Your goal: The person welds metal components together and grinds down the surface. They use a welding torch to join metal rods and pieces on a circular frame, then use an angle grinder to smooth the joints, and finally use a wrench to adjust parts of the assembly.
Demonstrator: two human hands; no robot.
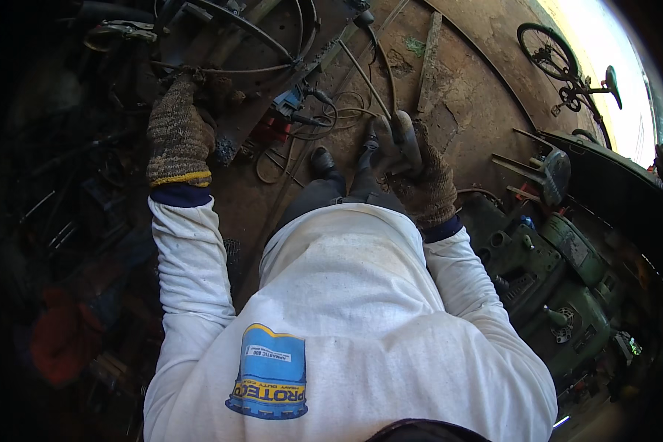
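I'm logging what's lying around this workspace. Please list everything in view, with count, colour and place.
bicycle: one, dark, upper right
flat strip: one, greyish, on the ground, top centre
cables: several, dark or brownish, upper centre
curved metal bars: several, dark, upper left
blue tool: one, blue, left of the feet
grey rounded thing: one, grey, at the right hand; kind unclear
green machinery: count unclear, green, lower right
red cloth-like thing: one, red, lower left
dark clutter, left: uncountable, too dim
shirt: one, white, lower centre
shoes: two, dark, centre
left hand: one, brown-grey glove, upper left
right hand: one, brown glove, right of centre
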